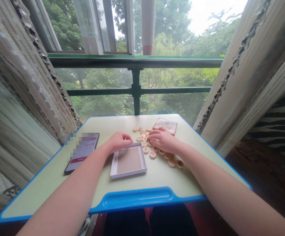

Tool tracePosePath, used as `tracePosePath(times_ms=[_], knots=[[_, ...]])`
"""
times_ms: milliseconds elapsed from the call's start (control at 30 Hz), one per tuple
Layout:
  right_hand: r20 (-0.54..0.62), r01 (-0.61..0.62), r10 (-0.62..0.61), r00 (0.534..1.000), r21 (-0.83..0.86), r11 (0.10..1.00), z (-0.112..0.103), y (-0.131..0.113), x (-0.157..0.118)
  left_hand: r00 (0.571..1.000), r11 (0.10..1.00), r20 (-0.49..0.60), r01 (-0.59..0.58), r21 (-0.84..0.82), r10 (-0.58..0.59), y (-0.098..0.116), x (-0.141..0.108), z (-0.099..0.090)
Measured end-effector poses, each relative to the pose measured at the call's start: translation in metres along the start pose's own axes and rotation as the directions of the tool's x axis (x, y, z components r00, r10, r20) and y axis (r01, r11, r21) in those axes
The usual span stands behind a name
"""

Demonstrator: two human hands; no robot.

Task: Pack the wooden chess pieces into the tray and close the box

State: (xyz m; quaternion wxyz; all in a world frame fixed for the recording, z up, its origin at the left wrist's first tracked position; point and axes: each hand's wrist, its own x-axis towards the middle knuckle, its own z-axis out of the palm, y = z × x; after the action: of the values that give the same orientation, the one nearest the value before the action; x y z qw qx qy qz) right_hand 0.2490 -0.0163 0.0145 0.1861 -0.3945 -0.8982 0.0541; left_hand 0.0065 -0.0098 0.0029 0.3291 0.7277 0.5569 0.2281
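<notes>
Several round wooden pieces with red or dark characters (152, 154) lie loosely grouped at the middle of the table. My right hand (164, 140) is over them, palm down with its fingers spread, touching or just above some pieces and hiding part of the group. My left hand (119, 141) is at the back left corner of a shallow white open box (144, 159); its fingers are bent, and whether they grip the rim cannot be made out. Nothing lies inside the box. Behind my right hand is a flat square lid with printed markings (166, 124).
A phone (83, 152) showing a timer lies left of my left forearm. The pale table (59, 193) has a blue raised rim and a blue trough (137, 198) at its near edge. Curtains (235, 65) hang on both sides, with a green railing (136, 82) behind.
</notes>
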Motion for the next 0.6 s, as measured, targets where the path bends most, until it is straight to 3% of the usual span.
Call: tracePosePath(times_ms=[100,300,600], knots=[[0.020,0.011,-0.010,1.000,-0.017,1.000,0.0015,-0.0002,0.0006,1.000,1.000,0.003,-0.007,-0.028,0.007,0.0006,-0.0009,0.0005],[-0.058,-0.059,0.057,0.997,-0.042,0.997,0.0042,0.0004,0.0016,1.000,1.000,0.012,-0.008,-0.024,0.008,-0.0011,0.0000,0.0003],[0.007,-0.095,0.095,0.995,-0.033,0.995,0.0047,0.0009,0.0029,0.999,0.999,-0.029,0.016,-0.028,-0.017,0.0076,-0.0043,0.0010]])
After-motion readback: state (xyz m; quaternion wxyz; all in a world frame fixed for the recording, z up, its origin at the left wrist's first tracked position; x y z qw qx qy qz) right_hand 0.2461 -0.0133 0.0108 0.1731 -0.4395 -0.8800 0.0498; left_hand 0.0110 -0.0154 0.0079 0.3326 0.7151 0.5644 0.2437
